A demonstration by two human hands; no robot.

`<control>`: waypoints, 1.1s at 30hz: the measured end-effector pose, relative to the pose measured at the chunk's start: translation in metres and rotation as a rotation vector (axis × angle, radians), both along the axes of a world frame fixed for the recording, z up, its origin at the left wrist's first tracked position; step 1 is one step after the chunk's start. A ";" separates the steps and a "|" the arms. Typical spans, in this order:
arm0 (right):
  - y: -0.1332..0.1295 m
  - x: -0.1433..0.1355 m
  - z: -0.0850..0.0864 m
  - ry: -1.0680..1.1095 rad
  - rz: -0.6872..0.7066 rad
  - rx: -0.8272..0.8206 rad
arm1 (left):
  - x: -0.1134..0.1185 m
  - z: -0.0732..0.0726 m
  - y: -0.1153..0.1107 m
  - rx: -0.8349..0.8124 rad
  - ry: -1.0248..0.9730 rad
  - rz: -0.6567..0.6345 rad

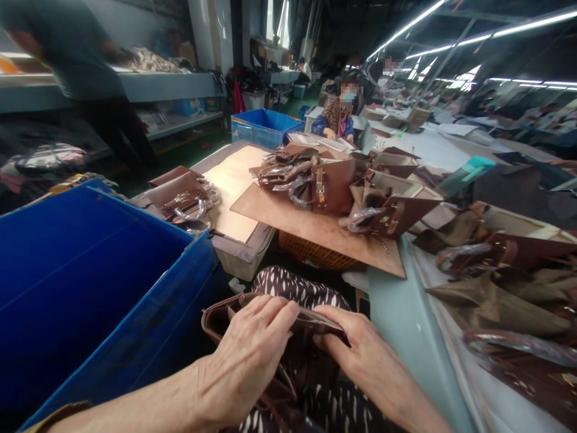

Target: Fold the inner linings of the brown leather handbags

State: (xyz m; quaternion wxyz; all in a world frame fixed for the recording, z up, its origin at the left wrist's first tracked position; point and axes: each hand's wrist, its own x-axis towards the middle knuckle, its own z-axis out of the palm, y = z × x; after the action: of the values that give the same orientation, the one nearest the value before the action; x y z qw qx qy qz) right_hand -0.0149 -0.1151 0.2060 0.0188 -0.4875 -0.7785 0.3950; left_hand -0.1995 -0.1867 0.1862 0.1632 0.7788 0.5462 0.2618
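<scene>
A brown leather handbag [295,373] rests on my lap, over dark patterned cloth with white marks [300,285]. My left hand [256,343] lies across its upper edge, fingers wrapped over the rim and their tips partly hidden. On the right part of that rim, my right hand [351,343] pinches the edge between thumb and fingers. A pale lining strip shows along the bag's top between the hands. The lower part of the bag is dark and partly covered by my forearms.
To the left stands a large blue bin [90,282]. Several brown handbags with wrapped handles lie on a brown board [311,225] ahead and on the pale-blue table [406,325] at right. An orange basket [311,249] sits under the board. A masked person [338,117] sits beyond; another stands left.
</scene>
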 end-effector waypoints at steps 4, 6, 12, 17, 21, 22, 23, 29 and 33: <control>0.007 -0.004 -0.001 0.022 -0.001 -0.029 | 0.007 -0.014 0.009 -0.132 -0.080 0.095; 0.012 -0.005 -0.005 0.033 -0.019 -0.040 | 0.007 -0.015 0.014 -0.145 -0.132 0.092; 0.025 -0.009 -0.013 0.056 -0.024 -0.080 | 0.000 -0.016 0.025 -0.109 -0.091 -0.070; 0.027 -0.014 -0.014 0.035 -0.036 -0.087 | -0.005 -0.022 0.028 -0.084 0.081 -0.121; 0.026 -0.015 -0.016 0.016 -0.031 -0.079 | -0.007 -0.022 0.032 -0.115 0.017 -0.111; 0.025 -0.015 -0.017 0.015 -0.031 -0.077 | -0.007 -0.022 0.033 -0.121 -0.008 -0.105; 0.025 -0.015 -0.018 0.017 -0.031 -0.077 | -0.007 -0.022 0.034 -0.122 -0.029 -0.098; 0.024 -0.011 -0.017 0.086 -0.013 -0.114 | -0.004 -0.016 0.038 -0.196 -0.019 -0.103; 0.023 -0.008 -0.016 0.157 0.009 -0.177 | -0.001 -0.009 0.041 -0.313 0.036 -0.162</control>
State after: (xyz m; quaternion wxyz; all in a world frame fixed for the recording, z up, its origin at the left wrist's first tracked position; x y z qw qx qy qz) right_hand -0.0226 -0.0920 0.1905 0.0347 -0.4514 -0.7388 0.4992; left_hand -0.2000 -0.1457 0.1768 0.2933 0.7898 0.5187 0.1455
